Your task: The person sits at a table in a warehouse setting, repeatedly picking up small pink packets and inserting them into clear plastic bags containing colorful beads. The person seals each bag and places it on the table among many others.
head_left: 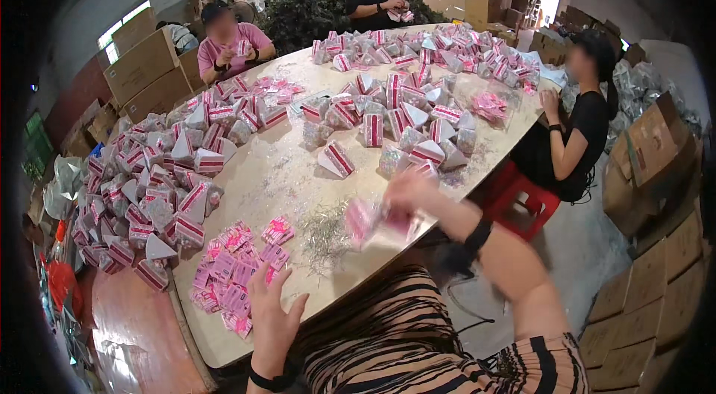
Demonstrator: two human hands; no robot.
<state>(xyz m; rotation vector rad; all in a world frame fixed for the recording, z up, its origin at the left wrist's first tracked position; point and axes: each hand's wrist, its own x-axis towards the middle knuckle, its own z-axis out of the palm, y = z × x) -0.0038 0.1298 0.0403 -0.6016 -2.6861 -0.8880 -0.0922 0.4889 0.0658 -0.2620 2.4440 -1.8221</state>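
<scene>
Left hand: your left hand (274, 312) is open with fingers spread, at the near edge of the pink cards; you can't tell here whether the fingertips touch them.
Right hand: your right hand (414, 193) is blurred above the bench (257, 189); whether it grips anything can't be told.
Blurred pink item: the pink item (361, 219) lies just left of your right hand, its outline too smeared to read.
Pink cards: the loose heap (233, 275) sits on your left, probably to suit that hand's reach.
Silvery shreds: the tangle (321, 237) lies between both hands, likely handy for either.
Wedge packs: the striped packs (153, 204) are massed at the bench's left, perhaps leaving working room before you.
</scene>
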